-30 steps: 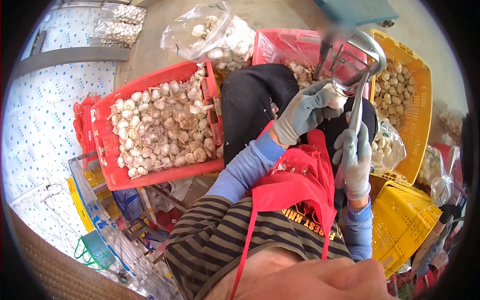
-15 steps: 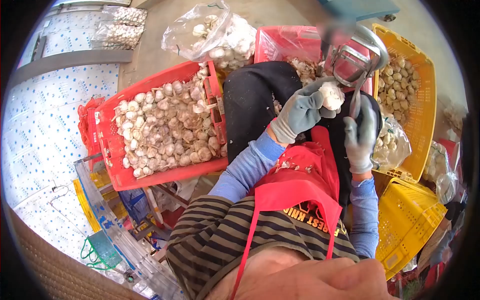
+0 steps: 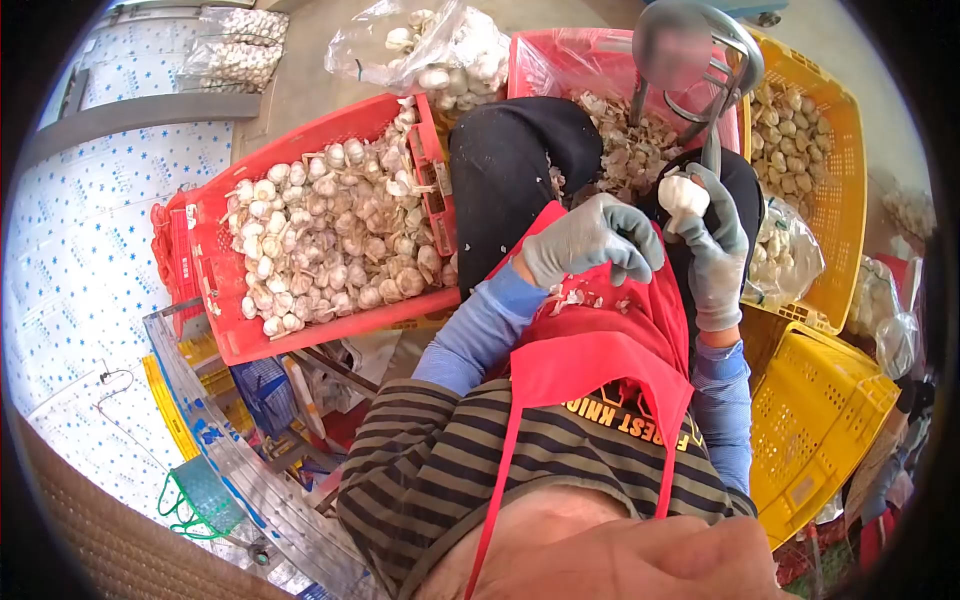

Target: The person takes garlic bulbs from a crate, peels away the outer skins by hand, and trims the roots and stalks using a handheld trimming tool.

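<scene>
My right hand (image 3: 716, 245), in a grey-coated glove, holds a white garlic bulb (image 3: 684, 197) between thumb and fingers above my right thigh. A narrow grey metal strip, apparently a knife blade (image 3: 711, 153), sticks up beyond these fingers; its lower end is hidden. To the left, my left hand (image 3: 598, 242), gloved alike, hovers over the red apron (image 3: 610, 320). Its fingers are loosely curled and apart, with nothing visible in them. Bits of garlic skin lie on the apron below it.
A red crate (image 3: 222, 290) of garlic bulbs stands at left. Ahead, another red crate (image 3: 570, 45) holds loose skins beside a curved metal frame (image 3: 745, 50). At right are a yellow crate (image 3: 850, 170) of bulbs and a second yellow crate (image 3: 810, 430). A plastic bag (image 3: 375, 50) of garlic sits beyond.
The garlic bulb has passed from my left hand to my right. My left hand has drawn back towards the apron, its fingers now off the bulb. The view has shifted slightly.
</scene>
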The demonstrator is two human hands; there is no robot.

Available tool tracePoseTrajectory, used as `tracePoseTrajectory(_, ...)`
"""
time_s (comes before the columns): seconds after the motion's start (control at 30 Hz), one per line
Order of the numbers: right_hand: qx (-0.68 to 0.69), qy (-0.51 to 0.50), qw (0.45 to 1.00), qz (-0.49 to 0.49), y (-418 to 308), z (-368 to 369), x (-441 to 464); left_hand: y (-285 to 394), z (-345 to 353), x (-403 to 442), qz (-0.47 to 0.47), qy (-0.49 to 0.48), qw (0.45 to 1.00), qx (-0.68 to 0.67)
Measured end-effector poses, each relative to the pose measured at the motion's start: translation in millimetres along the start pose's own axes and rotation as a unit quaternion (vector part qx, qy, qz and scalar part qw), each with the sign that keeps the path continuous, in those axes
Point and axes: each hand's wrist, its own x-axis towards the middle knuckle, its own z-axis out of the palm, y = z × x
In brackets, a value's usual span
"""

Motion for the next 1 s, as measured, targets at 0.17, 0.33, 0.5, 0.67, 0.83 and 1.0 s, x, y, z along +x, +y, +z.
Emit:
tracePoseTrajectory(0.17,0.131,-0.034,0.989,0.056,-0.3,-2.6,-7.5,-16.7,9.8,9.0,0.275,0.168,0.912,0.254)
tracePoseTrajectory(0.33,-0.104,0.097,0.990,-0.017,35.3,-4.2,-4.9,-31.4,24.7,12.9,0.203,0.183,0.960,0.054)
tracePoseTrajectory(0.5,-0.085,0.050,0.991,0.087,14.7,-10.1,-19.0,-37.3,14.9,2.6,0.162,0.101,0.942,-0.277)
tracePoseTrajectory(0.67,-0.248,-0.056,0.964,-0.083,2.4,-0.6,-34.5,-47.4,5.9,5.6,0.177,0.136,0.940,-0.258)
tracePoseTrajectory(0.83,-0.210,-0.058,0.975,-0.048,11.0,-2.0,-45.5,-45.4,30.7,8.2,0.110,0.240,0.951,-0.158)
tracePoseTrajectory(1.0,-0.192,0.150,0.969,-0.039,8.1,-70.1,-44.8,-16.6,14.2,-70.0,0.174,0.352,0.910,-0.136)
